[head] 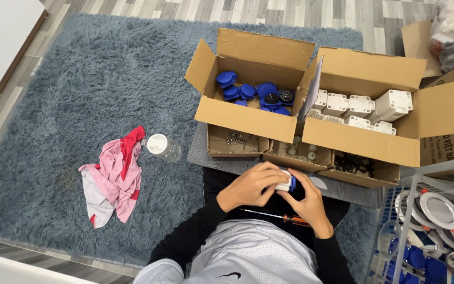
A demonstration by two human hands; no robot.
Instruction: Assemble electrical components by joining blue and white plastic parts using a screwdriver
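Both hands meet in front of my lap around a small white part with a blue piece on it (286,182). My left hand (250,185) curls over it from the left, and my right hand (307,199) grips it from the right. A screwdriver with an orange handle (279,216) lies across my lap just under the hands. Beyond the hands, one open cardboard box (248,118) holds several blue parts (256,93), and a second open box (363,142) holds several white plastic housings (361,108).
Low cardboard trays hold screws (240,140), small white pieces (301,150) and black parts (354,164). A clear bottle with a white cap (161,146) and a pink-and-red cloth (114,181) lie on the shaggy grey rug (80,94). A wire basket (432,226) of round parts stands at right.
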